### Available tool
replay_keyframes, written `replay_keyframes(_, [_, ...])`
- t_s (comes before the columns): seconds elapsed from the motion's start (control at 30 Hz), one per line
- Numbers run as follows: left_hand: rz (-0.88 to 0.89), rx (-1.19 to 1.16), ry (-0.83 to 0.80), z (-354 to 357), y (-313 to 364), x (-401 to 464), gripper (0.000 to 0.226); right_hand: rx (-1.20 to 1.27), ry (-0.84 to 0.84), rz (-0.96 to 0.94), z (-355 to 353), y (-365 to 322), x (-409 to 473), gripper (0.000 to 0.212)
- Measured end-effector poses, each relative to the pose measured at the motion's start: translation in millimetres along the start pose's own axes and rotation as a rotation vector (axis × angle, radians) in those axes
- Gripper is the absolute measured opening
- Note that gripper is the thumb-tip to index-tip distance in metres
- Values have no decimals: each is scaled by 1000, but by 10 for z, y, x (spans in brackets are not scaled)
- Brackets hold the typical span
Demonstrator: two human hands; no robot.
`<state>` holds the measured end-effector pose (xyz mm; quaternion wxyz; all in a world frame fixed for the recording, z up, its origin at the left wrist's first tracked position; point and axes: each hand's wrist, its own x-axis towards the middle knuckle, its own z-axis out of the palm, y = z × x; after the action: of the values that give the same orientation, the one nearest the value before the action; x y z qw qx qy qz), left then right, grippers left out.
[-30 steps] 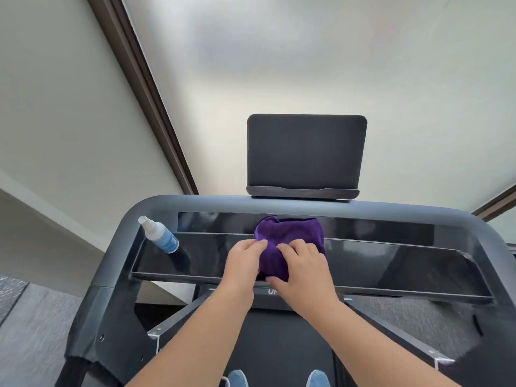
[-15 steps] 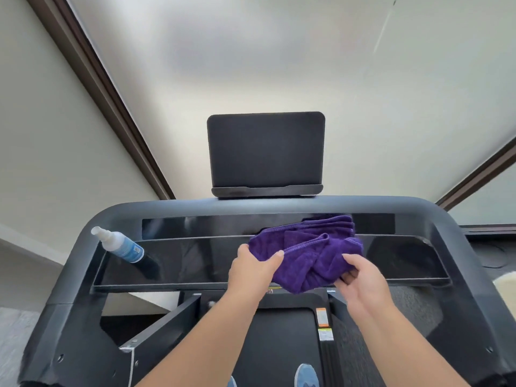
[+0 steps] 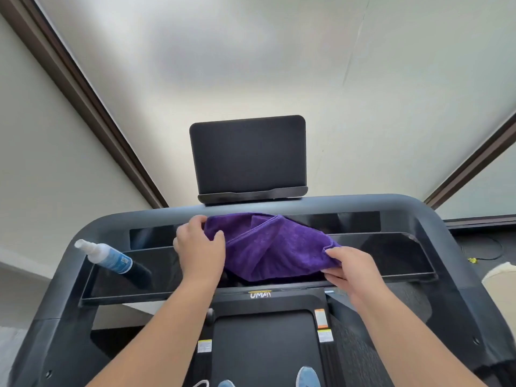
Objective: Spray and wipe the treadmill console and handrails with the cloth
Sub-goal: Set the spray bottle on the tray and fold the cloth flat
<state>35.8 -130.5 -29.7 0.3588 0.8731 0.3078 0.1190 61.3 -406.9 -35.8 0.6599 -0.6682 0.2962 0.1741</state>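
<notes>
A purple cloth (image 3: 273,247) lies spread and partly unfolded over the middle of the glossy black treadmill console (image 3: 391,255). My left hand (image 3: 199,248) pinches its upper left edge between thumb and fingers. My right hand (image 3: 349,270) grips its lower right corner. A white and blue spray bottle (image 3: 107,256) stands tilted in the console's left end, apart from both hands. The grey handrail frame (image 3: 435,222) curves around the console on both sides.
A black tablet holder (image 3: 248,157) stands on the top bar behind the cloth. The treadmill belt (image 3: 265,347) and my blue shoes (image 3: 307,377) are below. White walls with dark trim surround the machine. A pale object (image 3: 499,277) sits at the far right.
The bunched cloth has been pulled open and spread wider. My left hand went up to its top left edge and my right hand moved out to its right corner.
</notes>
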Motion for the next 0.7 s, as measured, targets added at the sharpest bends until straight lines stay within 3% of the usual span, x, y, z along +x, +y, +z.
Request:
replay_keyframes(0.07, [334, 148, -20, 119, -25, -128, 42, -194, 101, -67, 61, 95, 2, 10])
replay_keyframes(0.13, [517, 204, -168, 263, 1, -262, 55, -314, 172, -138, 133, 147, -27, 21])
replay_keyframes(0.27, [198, 304, -313, 496, 157, -377, 92, -392, 166, -106, 260, 69, 9, 35])
replay_keyframes(0.3, [142, 339, -322, 531, 199, -358, 88, -397, 151, -72, 291, 40, 37, 37])
replay_keyframes(0.37, [119, 388, -372, 532, 237, -303, 53, -478, 119, -62, 351, 1, 81, 33])
replay_keyframes(0.43, [130, 296, -411, 414, 220, -259, 19, -583, 112, -126, 387, -14, 96, 25])
replay_keyframes(0.47, [119, 206, -406, 321, 175, -260, 13, -599, 120, -171, 379, -27, 73, 23])
replay_keyframes(0.53, [3, -56, -292, 122, 10, -309, 12, -568, 160, -223, 297, 9, 18, 21])
replay_keyframes(0.6, [-253, -290, -131, -57, -257, -345, 5, -527, 220, -200, 199, 102, -50, 18])
replay_keyframes(0.67, [-483, -331, 24, -188, -501, -425, 17, -555, 303, -209, 145, 219, -78, 9])
replay_keyframes(0.7, [-477, -241, 102, -241, -537, -461, 27, -600, 363, -245, 154, 262, -74, 17])
